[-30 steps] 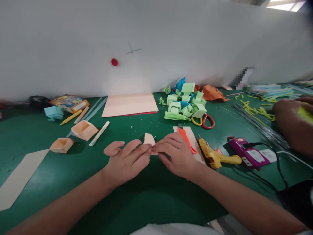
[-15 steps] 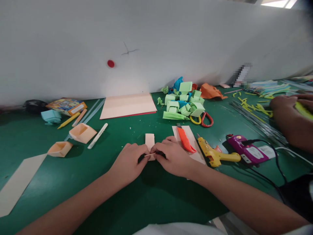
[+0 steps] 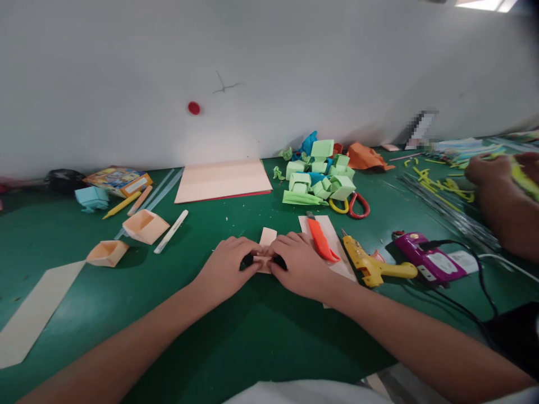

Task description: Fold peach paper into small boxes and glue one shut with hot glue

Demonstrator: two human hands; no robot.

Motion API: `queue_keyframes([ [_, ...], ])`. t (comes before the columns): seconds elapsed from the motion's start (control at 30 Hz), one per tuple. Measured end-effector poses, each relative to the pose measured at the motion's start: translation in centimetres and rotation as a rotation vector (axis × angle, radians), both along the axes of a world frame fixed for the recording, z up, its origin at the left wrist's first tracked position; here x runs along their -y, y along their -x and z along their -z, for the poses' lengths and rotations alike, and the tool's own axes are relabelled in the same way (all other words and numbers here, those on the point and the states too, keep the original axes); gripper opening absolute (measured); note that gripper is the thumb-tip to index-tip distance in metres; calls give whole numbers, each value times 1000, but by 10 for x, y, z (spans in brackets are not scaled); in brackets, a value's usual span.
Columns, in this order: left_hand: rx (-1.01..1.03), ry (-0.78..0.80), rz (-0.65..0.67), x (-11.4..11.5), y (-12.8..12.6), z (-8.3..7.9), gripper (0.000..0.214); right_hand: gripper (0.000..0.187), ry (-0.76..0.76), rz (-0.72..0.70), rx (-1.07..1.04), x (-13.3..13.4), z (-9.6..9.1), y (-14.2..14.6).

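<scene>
A small peach paper strip point(image 3: 268, 236) lies between my hands, its near end folded up. My left hand point(image 3: 229, 261) pinches the left side of the fold between thumb and fingers. On the other side my right hand point(image 3: 297, 264) grips the same strip, fingertips almost meeting the left ones. Part of the paper is hidden under the fingers. Just right of my right hand, an orange utility knife point(image 3: 322, 241) rests on a larger peach paper piece point(image 3: 343, 264). Beyond it lies a yellow glue gun point(image 3: 370, 264).
Two peach folded paper boxes point(image 3: 145, 226) and a white stick point(image 3: 171, 232) are on the left. Peach sheets point(image 3: 223, 180) lie at the back, beside green paper pieces point(image 3: 322, 148) and scissors point(image 3: 359, 206). A purple power strip point(image 3: 425, 255) with cables sits right, near another person's hand point(image 3: 501, 196).
Both hands have shifted slightly, and the paper strip has turned, its far end now leaning right. More of the folded near end shows. The other person's hand has moved a little.
</scene>
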State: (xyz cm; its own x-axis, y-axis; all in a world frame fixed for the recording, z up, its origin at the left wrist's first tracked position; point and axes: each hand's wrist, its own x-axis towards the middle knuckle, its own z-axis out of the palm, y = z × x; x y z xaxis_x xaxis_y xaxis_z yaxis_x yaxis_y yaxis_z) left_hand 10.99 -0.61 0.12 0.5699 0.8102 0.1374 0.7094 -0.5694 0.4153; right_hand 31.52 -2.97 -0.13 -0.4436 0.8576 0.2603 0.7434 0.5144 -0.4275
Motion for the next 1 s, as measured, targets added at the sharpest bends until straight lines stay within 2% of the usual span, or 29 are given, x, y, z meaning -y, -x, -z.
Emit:
queue_keyframes([
  [0.1,-21,-89,36,-1,2,4,11,5,-7,10,-8,0,0,-1],
  [0.27,-118,-197,200,-4,7,4,22,9,36,3,37,1,-2,-1],
  [0.47,-148,-152,327,-8,9,-1,29,10,71,-21,63,0,-5,-3],
  [0.57,-172,-135,299,-8,10,-3,28,10,79,-31,43,-1,-4,-4],
  [0.7,-194,-182,214,-8,10,-3,26,9,81,-12,45,-1,-3,-5],
  [1.0,-169,-282,143,1,4,-5,25,11,127,63,52,1,-8,-2],
])
